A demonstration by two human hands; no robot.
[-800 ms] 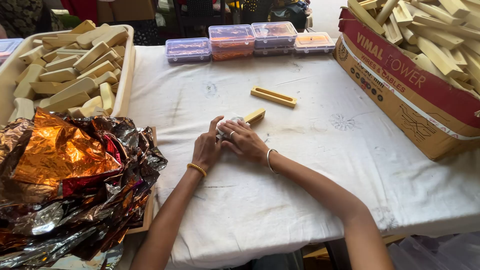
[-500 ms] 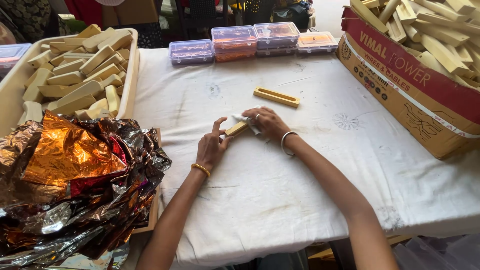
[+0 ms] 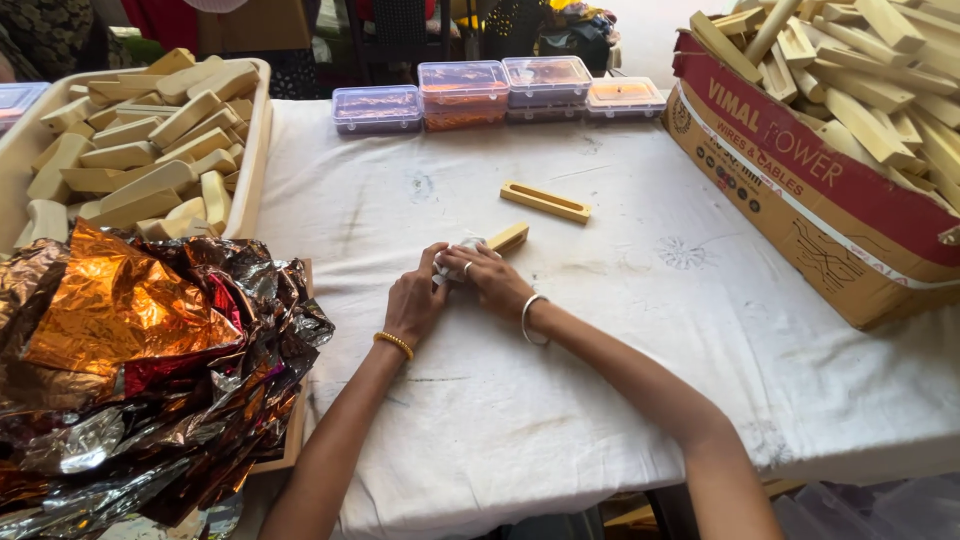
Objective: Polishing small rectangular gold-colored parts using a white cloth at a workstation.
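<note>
- Both hands, left hand (image 3: 415,300) and right hand (image 3: 490,278), grip one wooden block (image 3: 505,239) and a pale wrapper (image 3: 462,250) mid-desk (image 3: 560,400).
- Risk: the wrapper may slip or tear if the grip loosens.
- Counted: one slotted block (image 3: 545,202) apart, four lidded boxes (image 3: 463,92), one foil heap (image 3: 140,370).

A table (image 3: 620,330) under a white cloth (image 3: 560,420) (stained in places) fills the view; beyond its far edge stand dark chairs (image 3: 400,30) in daylight.
</note>
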